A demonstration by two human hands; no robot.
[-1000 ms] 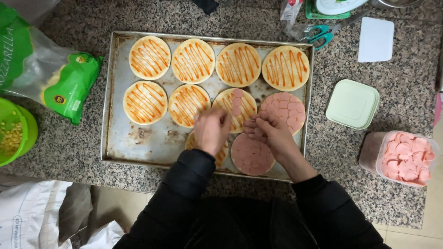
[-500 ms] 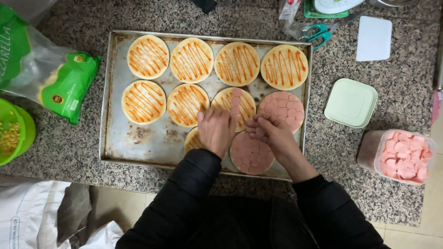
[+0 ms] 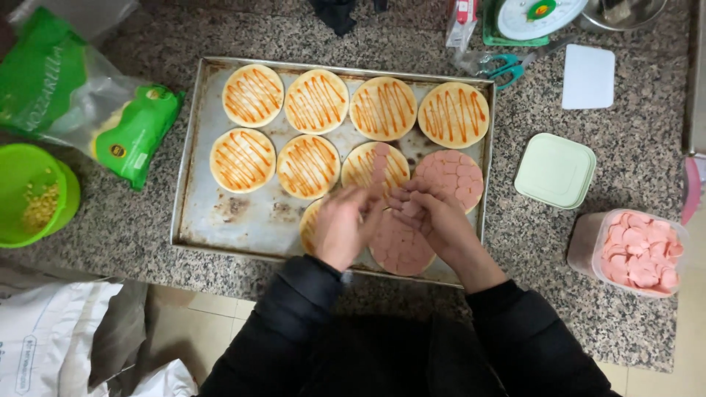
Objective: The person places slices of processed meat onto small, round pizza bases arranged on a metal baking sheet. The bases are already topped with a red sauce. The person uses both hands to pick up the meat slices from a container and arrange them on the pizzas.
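A speckled grey granite counter [image 3: 559,242] carries a worn rectangular metal baking tray [image 3: 220,213], whose long axis runs left to right across the view. On the tray lie small round flat dough bases in rows along that axis: four in the far row and three in the middle row striped with orange sauce [image 3: 316,101], one at the right end of the middle row fully covered with pink sausage slices [image 3: 450,174], and another slice-covered base [image 3: 401,248] at the near edge, partly under the hands. The third base of the middle row [image 3: 376,163] bears a short line of slices running away from the person.

Both black-sleeved forearms come in from the near edge and meet over the tray's near right part. The left hand [image 3: 342,224] is turned palm inward, fingers loosely curled, over a sauced base near the edge; whether it grips anything cannot be told. The right hand [image 3: 430,217] pinches a few thin pink sausage slices [image 3: 406,206] at its fingertips, just above the near covered base.

To the right stand a clear tub of pink slices [image 3: 638,254] and a pale green square lid [image 3: 555,169]. To the left sit a green bowl of yellow kernels [image 3: 33,195] and a green bag of shredded cheese [image 3: 95,103].
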